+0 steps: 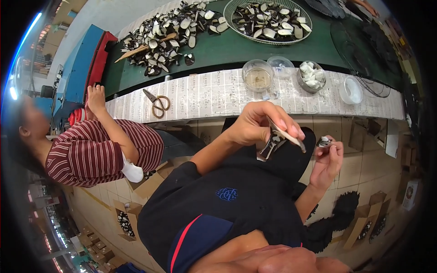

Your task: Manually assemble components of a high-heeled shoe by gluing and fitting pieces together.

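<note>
The left hand is grasping a black-and-white piece, with the fingers bent over its pale side, and it holds this piece above the dark trousers. I think that a too strong pinch could bend or crease it, and a loose one could let it fall toward the tiled floor. The right hand holds a small dark-and-whitish bit between thumb and fingers; what it is exactly, I cannot tell. Because so little of it is gripped, it may slip.

Beyond the left hand, on the paper-covered table, stands an open clear cup with some yellowish liquid. A careless lift of the knuckles might tip it and wet the covering. The tin of white wads stands near, so it could be hit also. To the left, the scissors lie with their handles at the front edge; the co-worker's arm is not far, and a swing could push them off.

Farther, pieces in the loose heap on the green belt could slide down if disturbed.
</note>
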Demonstrator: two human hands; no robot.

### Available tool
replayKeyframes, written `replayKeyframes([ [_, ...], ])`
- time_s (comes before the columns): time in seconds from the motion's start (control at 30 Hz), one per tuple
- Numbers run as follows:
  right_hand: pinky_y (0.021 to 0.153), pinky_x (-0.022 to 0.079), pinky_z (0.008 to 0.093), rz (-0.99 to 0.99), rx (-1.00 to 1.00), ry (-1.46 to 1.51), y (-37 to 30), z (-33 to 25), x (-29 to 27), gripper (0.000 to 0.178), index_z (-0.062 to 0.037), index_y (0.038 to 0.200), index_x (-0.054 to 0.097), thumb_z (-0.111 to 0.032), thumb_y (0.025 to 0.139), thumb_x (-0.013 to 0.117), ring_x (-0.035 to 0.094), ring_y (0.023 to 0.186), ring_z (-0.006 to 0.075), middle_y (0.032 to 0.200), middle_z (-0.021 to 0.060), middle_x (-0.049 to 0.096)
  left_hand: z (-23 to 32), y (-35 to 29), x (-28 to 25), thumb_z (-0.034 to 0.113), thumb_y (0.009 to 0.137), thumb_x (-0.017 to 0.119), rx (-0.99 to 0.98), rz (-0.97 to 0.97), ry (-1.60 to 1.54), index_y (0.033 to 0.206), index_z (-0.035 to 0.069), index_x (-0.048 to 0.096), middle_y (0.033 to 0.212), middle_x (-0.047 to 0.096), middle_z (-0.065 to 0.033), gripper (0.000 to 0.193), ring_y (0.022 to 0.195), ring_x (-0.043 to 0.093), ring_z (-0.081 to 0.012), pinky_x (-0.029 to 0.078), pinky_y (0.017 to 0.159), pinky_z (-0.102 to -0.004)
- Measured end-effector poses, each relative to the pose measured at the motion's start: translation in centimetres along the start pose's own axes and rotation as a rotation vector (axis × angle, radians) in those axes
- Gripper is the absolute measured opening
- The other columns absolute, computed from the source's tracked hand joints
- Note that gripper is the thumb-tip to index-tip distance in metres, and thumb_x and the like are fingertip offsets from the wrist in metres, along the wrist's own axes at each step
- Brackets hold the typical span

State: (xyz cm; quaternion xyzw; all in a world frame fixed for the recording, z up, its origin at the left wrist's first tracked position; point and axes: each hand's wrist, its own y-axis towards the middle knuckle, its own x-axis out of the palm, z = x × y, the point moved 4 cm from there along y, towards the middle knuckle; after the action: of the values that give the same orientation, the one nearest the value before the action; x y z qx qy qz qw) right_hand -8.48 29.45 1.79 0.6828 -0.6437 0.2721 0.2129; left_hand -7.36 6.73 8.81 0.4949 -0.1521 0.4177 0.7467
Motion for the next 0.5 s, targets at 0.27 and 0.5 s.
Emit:
replayKeyframes([
  [0.27, 0.066, 0.052, 0.0262, -0.413, -0.567, -0.592, -3.1, -3.9, 10.2, 0.014, 0.0022, 0.094, 0.055, -0.004, 0.085, 0.064, 0.063, 0.077, 0.0217, 0.096, 0.0256, 0.063, -0.7, -3.9, -4.2, 0.018, 0.085, 0.068, -0.1, 0.244, 0.394, 0.105, 0.001, 0.058, 0.104, 0.063, -0.0191, 0.028, 0.101, 0.062, -0.0347, 0.054, 0.085, -0.0452],
  [0.5, 0.057, 0.049, 0.0283, -0.595, -0.874, -1.022, -2.8, -2.2, 13.2, 0.023, 0.0008, 0.099, 0.059, -0.001, 0.079, 0.069, 0.063, 0.067, 0.0236, 0.099, 0.0182, 0.066, 0.0, -5.2, -4.6, 0.02, 0.083, 0.07, -0.145, 0.277, 0.5, 0.105, 0.0, 0.058, 0.105, 0.063, -0.0195, 0.031, 0.101, 0.063, -0.0314, 0.053, 0.086, -0.0414],
])
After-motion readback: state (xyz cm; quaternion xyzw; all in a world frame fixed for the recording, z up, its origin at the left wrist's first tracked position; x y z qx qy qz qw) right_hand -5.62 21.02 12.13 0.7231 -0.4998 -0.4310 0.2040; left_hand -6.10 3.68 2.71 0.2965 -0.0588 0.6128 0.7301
